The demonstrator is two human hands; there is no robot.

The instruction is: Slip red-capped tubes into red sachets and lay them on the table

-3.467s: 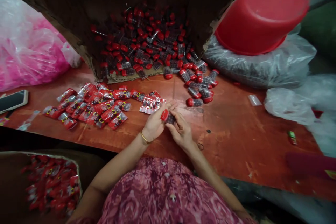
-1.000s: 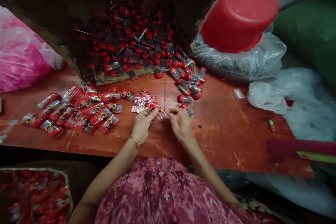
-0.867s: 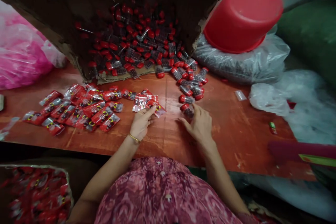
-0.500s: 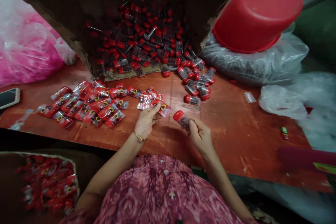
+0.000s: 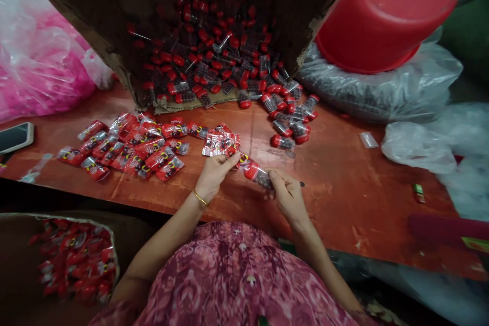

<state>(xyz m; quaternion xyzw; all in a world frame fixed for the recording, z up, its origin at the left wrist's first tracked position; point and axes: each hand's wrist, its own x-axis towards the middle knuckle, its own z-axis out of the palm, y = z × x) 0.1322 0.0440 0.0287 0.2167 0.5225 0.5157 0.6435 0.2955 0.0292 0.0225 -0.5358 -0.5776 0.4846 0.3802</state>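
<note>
Fingers of my right hand (image 5: 289, 197) pinch the red-capped tube (image 5: 258, 174) by its clear end, left hand (image 5: 214, 175) nipping a wrapper (image 5: 242, 158) right at its cap. Light, slick plastic I reckon, so grip the clear body.

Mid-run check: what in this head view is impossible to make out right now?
All in the head view:
Small clear red-capped tube: lower end covered by the right hand; dark contents too small.
Red-printed plastic wrapper pinched by the left hand: print blurred; whether the cap is inside yet, unclear.
Brown cardboard box: top cut by the frame edge, depth dark.
</note>
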